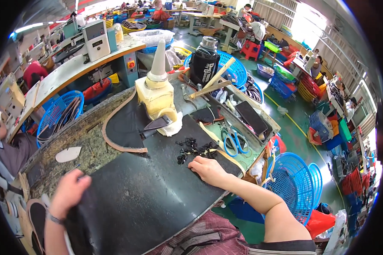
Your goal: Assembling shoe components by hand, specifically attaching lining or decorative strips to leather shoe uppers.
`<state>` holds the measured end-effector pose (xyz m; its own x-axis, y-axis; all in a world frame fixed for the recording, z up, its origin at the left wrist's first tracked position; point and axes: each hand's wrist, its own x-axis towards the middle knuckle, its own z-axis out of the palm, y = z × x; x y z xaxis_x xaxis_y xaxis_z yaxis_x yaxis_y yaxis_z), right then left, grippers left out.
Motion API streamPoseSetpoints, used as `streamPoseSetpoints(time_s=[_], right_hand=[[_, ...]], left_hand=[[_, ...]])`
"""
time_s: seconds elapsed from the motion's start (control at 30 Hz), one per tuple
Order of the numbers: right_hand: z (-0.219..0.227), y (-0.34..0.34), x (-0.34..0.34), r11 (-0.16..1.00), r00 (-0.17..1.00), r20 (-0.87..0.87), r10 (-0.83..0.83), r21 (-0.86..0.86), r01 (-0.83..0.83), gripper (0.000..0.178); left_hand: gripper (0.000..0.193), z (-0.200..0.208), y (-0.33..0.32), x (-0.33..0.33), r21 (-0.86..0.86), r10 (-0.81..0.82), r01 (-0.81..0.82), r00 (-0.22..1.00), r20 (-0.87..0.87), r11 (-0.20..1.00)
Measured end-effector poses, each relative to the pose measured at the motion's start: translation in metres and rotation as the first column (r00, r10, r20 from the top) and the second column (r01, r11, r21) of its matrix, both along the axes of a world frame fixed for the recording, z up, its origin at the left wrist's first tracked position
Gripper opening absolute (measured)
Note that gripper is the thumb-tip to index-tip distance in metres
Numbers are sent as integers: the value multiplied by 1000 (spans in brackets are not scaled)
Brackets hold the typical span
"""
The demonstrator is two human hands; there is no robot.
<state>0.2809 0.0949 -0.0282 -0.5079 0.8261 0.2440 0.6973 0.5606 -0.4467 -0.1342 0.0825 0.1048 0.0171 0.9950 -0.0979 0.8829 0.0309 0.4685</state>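
Over the left edge of the black work mat [136,199] is my left hand [70,191]. It is smeared by motion, and whether it holds anything is unclear. My right hand [208,170] rests on the mat's right part, fingers bent and together, at a heap of small black scraps [193,148]. What its fingertips hold, if anything, is hidden. Beyond lies a curved black shoe piece [125,125] with a tan notched edge. Near it stands a yellowish glue pot [155,97] with a pale cone on top, and a small dark pointed piece [158,123] leans at its base.
Blue-handled scissors [235,142] lie right of the scraps, beside a tray with a dark flat case [251,117]. A black bottle [204,61] and a hammer [208,89] are behind. Blue baskets [289,182] stand at right; a person [12,148] sits at left.
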Motion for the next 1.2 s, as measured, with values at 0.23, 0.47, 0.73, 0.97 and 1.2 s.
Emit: streamPoseSetpoints(time_s=[0.23, 0.47, 0.73, 0.97, 1.2], right_hand=[[4, 0, -1, 995, 987, -128, -95, -49, 89, 17], [29, -3, -23, 574, 526, -683, -506, -722, -385, 17], [13, -14, -80, 265, 505, -688, -521, -693, -670, 18], [11, -13, -129, 409, 634, -634, -442, -772, -487, 16], [22, -23, -128, 389, 862, -482, -157, -832, -395, 19]], left_hand=[[18, -126, -78, 61, 120, 121, -195, 883, 454, 973], [12, -119, -84, 100, 230, 146, -295, 852, 503, 927], [14, -113, -92, 113, 62, 190, -298, 739, 647, 952], [12, -123, -97, 109, 151, 50, -166, 816, 576, 975], [12, -126, -96, 110, 182, 60, -200, 815, 577, 963]])
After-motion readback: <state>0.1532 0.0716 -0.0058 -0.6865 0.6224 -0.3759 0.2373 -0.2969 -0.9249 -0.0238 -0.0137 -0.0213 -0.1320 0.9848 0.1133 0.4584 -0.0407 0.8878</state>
